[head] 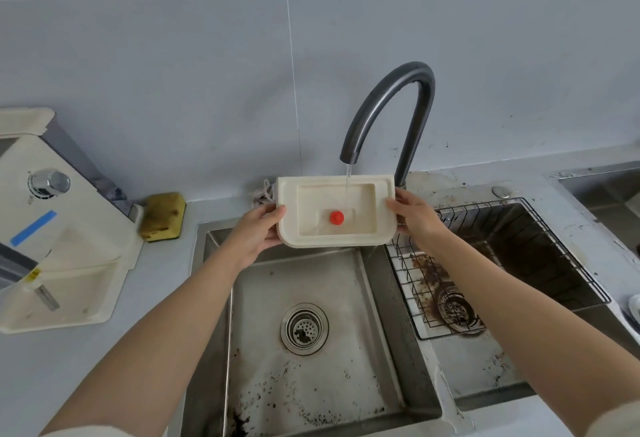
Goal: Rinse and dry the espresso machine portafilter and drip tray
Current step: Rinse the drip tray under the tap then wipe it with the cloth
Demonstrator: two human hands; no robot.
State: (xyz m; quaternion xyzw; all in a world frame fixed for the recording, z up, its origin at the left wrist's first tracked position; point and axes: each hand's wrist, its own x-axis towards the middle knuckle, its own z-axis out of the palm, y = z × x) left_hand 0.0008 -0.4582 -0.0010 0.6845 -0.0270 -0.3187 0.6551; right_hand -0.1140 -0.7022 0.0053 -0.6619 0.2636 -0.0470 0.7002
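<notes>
Now: drip tray (360, 228) held over the sink (311, 384), long axis nine to three, open face toward me. My left hand (258, 232) clasps its nine o'clock end, right hand (415, 216) its three o'clock end. Faucet (388, 107) stream lands at twelve; red float (336, 217) toward six.

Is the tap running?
On: a thin stream falls from the dark curved faucet into the cream plastic drip tray.

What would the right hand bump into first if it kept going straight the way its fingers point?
The right hand already grips the drip tray by its end, fingers aimed leftward, so the tray itself blocks it. Beyond the tray lies the left hand. Depth is hard to judge.
</notes>
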